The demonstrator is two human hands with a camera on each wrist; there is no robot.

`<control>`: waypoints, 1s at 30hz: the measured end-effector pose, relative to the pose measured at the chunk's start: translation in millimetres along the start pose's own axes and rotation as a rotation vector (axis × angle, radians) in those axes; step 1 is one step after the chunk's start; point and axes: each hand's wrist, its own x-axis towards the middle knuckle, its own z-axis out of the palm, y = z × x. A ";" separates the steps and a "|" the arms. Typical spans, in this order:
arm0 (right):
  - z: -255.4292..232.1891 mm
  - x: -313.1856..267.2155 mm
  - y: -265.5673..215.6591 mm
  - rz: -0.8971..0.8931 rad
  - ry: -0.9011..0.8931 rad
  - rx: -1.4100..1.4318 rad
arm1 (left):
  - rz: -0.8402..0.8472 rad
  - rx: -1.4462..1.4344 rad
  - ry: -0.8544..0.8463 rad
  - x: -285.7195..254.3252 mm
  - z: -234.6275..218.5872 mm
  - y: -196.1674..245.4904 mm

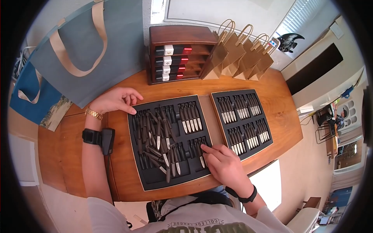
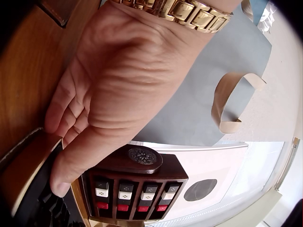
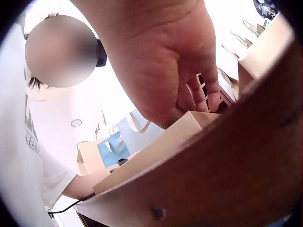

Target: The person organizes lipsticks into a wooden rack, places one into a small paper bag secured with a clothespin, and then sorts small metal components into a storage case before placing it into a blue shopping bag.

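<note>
My left hand (image 1: 116,101) is at the back left corner of a black slotted tray (image 1: 153,182), its thumb on the rim and its other fingers loosely extended beyond it. In the left wrist view that thumb (image 2: 64,175) overlaps the tray's inner edge. A loose heap of slim dark sticks with pale ends (image 1: 157,130) covers the tray's left part; several more stand in a neat row (image 1: 190,118) at the back right. My right hand (image 1: 224,165) reaches into the front right compartment, fingertips at a dark stick (image 1: 202,159) lying there; whether they pinch it, I cannot tell.
To the right is a second black tray (image 1: 243,120) with filled rows. Behind stand a wooden rack (image 1: 182,35) with small boxes and several brown paper bags (image 1: 235,54). A large grey bag (image 1: 124,46) is at the back left. The table's front edge (image 1: 128,198) is close to my body.
</note>
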 end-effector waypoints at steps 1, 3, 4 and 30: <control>-2.8 0.7 -1.6 0.007 -0.025 -0.027 | -0.003 -0.015 -0.007 0.6 0.6 0.4; -5.6 1.1 -0.1 0.013 -0.027 0.009 | -0.002 0.009 -0.007 0.6 1.6 2.1; -6.4 1.8 1.0 0.013 -0.029 0.049 | -0.004 0.032 0.001 0.1 1.4 3.3; 4.3 22.1 -43.9 0.063 0.058 0.161 | -0.005 0.058 0.000 -1.0 1.3 2.7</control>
